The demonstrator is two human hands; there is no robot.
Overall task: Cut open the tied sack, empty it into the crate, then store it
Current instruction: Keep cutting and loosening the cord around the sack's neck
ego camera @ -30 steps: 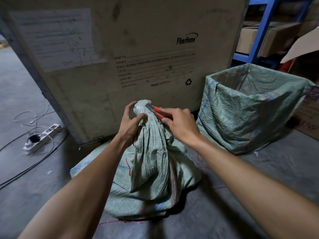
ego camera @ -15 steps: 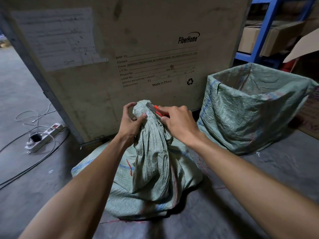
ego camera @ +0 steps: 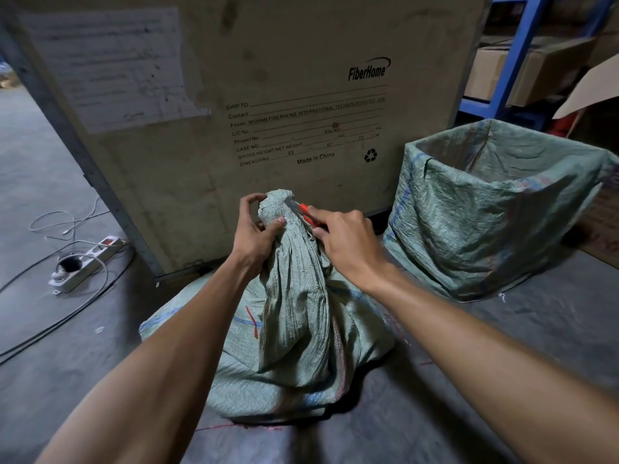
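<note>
A green woven sack [ego camera: 294,329] stands on the concrete floor in front of me, its neck bunched and tied at the top. My left hand [ego camera: 254,232] grips the bunched neck just under the knot. My right hand [ego camera: 348,242] holds a red utility knife [ego camera: 303,211], whose blade touches the right side of the knot. To the right stands an open container lined with green woven fabric [ego camera: 495,209]; its inside is in shadow.
A big cardboard shipping box [ego camera: 234,95] rises directly behind the sack. A white power strip [ego camera: 85,262] with cables lies on the floor at left. Blue shelving [ego camera: 512,61] with cardboard boxes stands at the back right.
The red knife has slid a little further along the knot while my left hand keeps its grip on the neck. The view has shifted slightly.
</note>
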